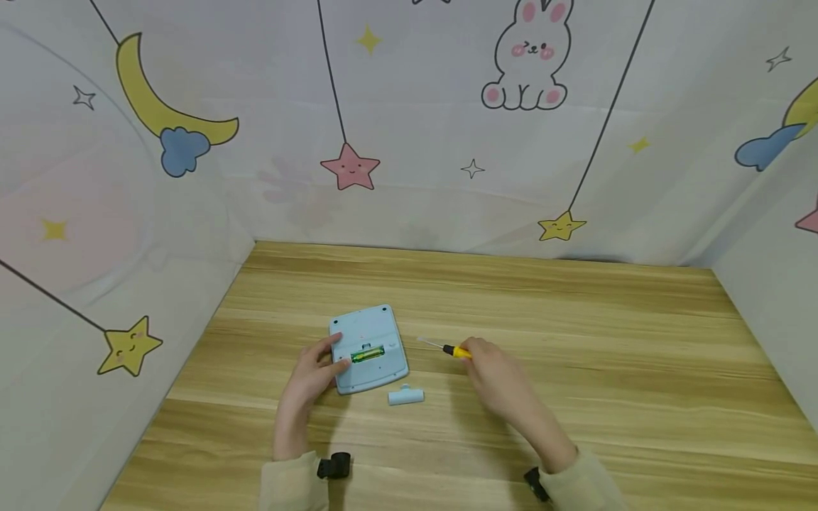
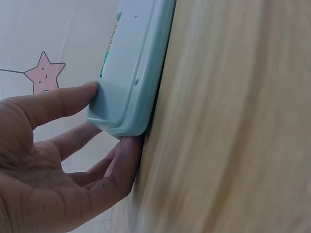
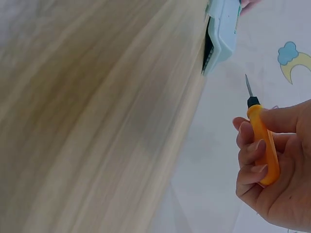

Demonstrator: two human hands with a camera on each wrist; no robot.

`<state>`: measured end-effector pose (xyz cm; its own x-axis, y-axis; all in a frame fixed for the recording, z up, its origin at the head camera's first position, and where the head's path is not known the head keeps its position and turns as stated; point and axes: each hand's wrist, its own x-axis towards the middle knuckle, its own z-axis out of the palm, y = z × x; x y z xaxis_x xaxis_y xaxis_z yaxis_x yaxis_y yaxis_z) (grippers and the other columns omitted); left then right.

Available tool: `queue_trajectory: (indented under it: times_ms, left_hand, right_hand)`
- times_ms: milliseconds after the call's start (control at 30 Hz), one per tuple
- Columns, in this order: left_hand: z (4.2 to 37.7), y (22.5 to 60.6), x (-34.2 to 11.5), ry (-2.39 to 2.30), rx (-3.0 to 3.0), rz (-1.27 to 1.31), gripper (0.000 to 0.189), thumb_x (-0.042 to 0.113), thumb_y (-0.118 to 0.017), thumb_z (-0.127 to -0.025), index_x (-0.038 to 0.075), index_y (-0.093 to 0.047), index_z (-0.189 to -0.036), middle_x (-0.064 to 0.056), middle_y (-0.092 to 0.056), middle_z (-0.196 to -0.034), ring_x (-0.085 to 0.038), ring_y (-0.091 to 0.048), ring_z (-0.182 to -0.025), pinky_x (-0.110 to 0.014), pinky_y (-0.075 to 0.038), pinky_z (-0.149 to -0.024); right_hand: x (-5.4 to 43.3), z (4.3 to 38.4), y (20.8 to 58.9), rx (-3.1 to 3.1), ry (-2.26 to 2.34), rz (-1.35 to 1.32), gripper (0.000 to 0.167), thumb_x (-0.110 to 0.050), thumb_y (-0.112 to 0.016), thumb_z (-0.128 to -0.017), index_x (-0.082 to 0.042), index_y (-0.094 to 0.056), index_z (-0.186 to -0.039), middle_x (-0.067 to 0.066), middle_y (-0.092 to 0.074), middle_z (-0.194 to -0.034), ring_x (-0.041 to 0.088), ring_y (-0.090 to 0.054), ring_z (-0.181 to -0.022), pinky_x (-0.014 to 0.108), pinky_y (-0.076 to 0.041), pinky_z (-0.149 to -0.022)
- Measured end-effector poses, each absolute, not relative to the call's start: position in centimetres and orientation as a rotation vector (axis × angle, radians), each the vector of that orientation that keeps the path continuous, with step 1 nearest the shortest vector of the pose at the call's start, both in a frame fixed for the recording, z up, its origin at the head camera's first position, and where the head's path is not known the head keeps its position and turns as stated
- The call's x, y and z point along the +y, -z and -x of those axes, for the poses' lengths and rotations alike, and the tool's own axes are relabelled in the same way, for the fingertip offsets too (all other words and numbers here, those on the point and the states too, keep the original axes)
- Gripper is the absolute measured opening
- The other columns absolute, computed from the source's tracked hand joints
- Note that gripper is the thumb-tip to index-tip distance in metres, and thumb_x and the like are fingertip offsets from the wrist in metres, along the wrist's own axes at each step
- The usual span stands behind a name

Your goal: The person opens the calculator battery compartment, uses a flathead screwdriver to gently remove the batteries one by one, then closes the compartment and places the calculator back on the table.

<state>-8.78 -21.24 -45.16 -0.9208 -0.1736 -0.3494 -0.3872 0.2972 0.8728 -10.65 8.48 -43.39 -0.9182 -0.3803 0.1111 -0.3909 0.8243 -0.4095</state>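
Observation:
A light blue calculator (image 1: 371,326) lies back side up on the table, and a green battery (image 1: 368,354) shows in its uncovered compartment. My left hand (image 1: 316,365) grips its left edge; in the left wrist view the thumb (image 2: 73,102) presses on the back while other fingers curl at the side. To the right, my right hand (image 1: 495,372) holds a screwdriver (image 3: 265,145) with a yellow handle, black collar and thin metal shaft. Its tip points toward the calculator but stays apart from it. The small blue battery cover (image 1: 406,396) lies just in front of the calculator.
The wood-grain table (image 1: 575,319) extends to both sides. White cloth walls (image 1: 422,142) printed with stars, moons and a rabbit stand at the back, left and right. Each sleeve has a black wrist camera (image 1: 335,465) beside it.

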Motion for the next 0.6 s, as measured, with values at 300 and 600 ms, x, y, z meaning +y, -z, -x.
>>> queue_trajectory:
  times_ms: [300,600]
  left_hand:
    - [8.7,45.2,-21.3,-1.653,2.384,0.525,0.058,0.005,-0.06,-0.092,0.006,-0.039,-0.146,-0.025,-0.025,-0.143,-0.033,-0.051,-0.116,-0.027,-0.051,-0.077]
    - [8.7,45.3,-21.4,-1.651,2.383,0.532,0.058,0.006,-0.06,-0.092,0.007,-0.039,-0.146,-0.024,-0.026,-0.143,-0.032,-0.051,-0.117,-0.027,-0.051,-0.077]
  right_hand:
    - [6.9,10.6,43.9,-2.892,-0.689,-0.738,0.012,-0.019,-0.065,-0.092,-0.009,-0.066,-0.096,-0.003,-0.064,-0.082,0.006,-0.049,-0.066,0.023,-0.042,-0.059]
    - [5.7,10.3,44.1,-2.868,-0.722,-0.778,0.014,-0.022,-0.066,-0.091,-0.01,-0.067,-0.097,0.0,-0.069,-0.088,0.009,-0.059,-0.071,0.025,-0.047,-0.06]
